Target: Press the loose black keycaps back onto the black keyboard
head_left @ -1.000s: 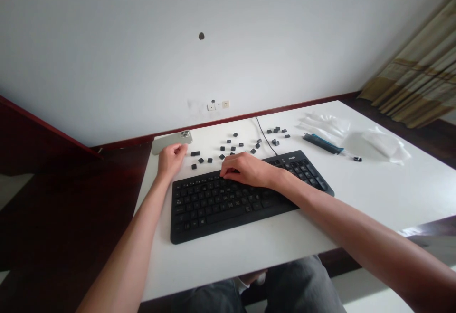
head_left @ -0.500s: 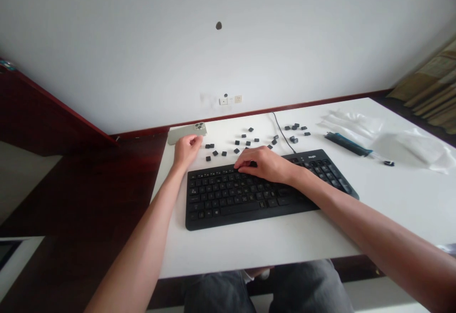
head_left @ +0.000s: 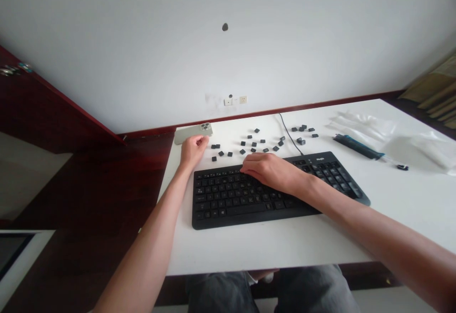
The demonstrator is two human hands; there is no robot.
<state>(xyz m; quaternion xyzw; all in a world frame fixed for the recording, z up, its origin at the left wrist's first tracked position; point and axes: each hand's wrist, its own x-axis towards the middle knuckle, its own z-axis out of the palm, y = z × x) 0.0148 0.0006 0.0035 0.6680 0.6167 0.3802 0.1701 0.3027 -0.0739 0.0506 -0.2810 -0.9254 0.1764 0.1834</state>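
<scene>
A black keyboard (head_left: 231,196) lies on the white table, with some keycaps absent from its middle rows. My right hand (head_left: 265,169) rests over its upper middle, fingers pressed together and tips down at the top row. Whatever is under those fingertips is hidden. Near the far left corner, my left hand (head_left: 194,151) is closed, fingers curled against the thumb, just in front of a phone (head_left: 188,133) lying camera side up. Its fingers hide whatever they may hold. Between the hands and beyond the keyboard lie several loose black keycaps (head_left: 230,154).
More keycaps (head_left: 302,128) lie right of the keyboard's cable (head_left: 290,135). Further right are a dark blue-edged slim packet (head_left: 358,147) and crumpled clear plastic (head_left: 366,125). The table (head_left: 270,246) stands near a wall with sockets (head_left: 235,100); a dark red door (head_left: 53,99) is at left.
The view has shifted slightly, so everything sits further right in the picture. My right hand's fingers have drawn closer together and flatter over the top row. The left hand stays by the phone.
</scene>
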